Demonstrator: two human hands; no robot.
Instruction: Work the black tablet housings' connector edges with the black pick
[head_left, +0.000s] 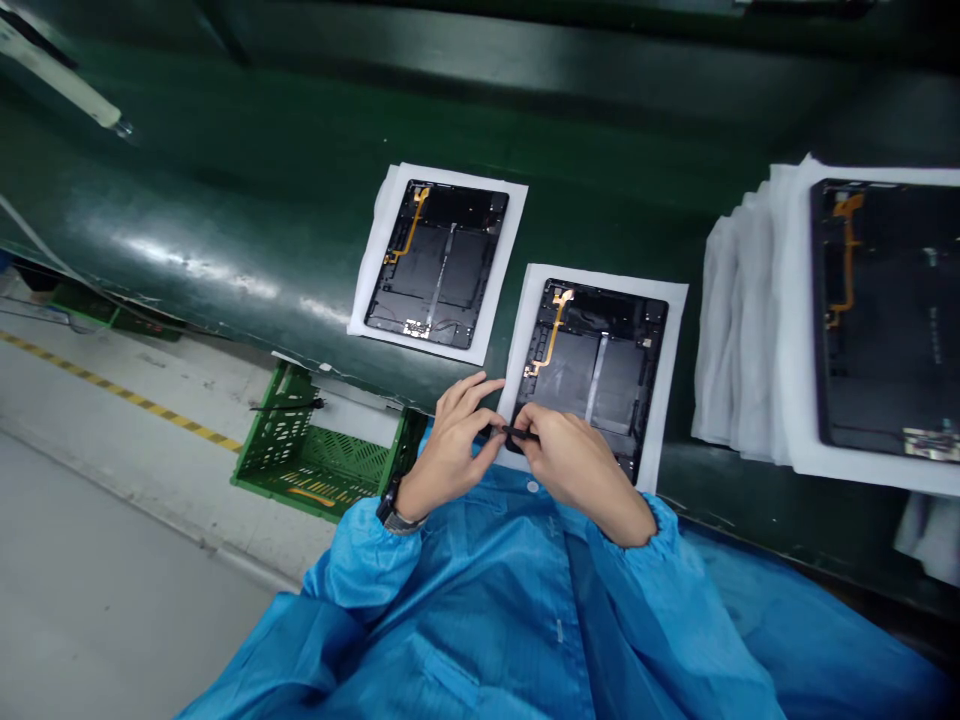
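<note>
Both hands meet above the lower left corner of an opened tablet housing (pixel 570 370), which lies on a white foam sheet (pixel 671 400). Thumb and index finger of my left hand (pixel 454 440) pinch the end of a small dark piece, its other fingers stretched out. From the other side, my right hand (pixel 574 455) grips a short, thin black tool-like piece (pixel 519 433); its exact kind is too small to make out. An orange flex cable (pixel 553 335) and a pale strip (pixel 597 378) show inside the housing. My right hand covers the housing's lower edge.
Up and left, a second opened tablet housing (pixel 465 265) rests on its own foam sheet. At right, another housing (pixel 885 330) lies on a stack of white foam sheets (pixel 739 330). A green crate (pixel 322 460) stands below the green bench (pixel 300 190), left of my body.
</note>
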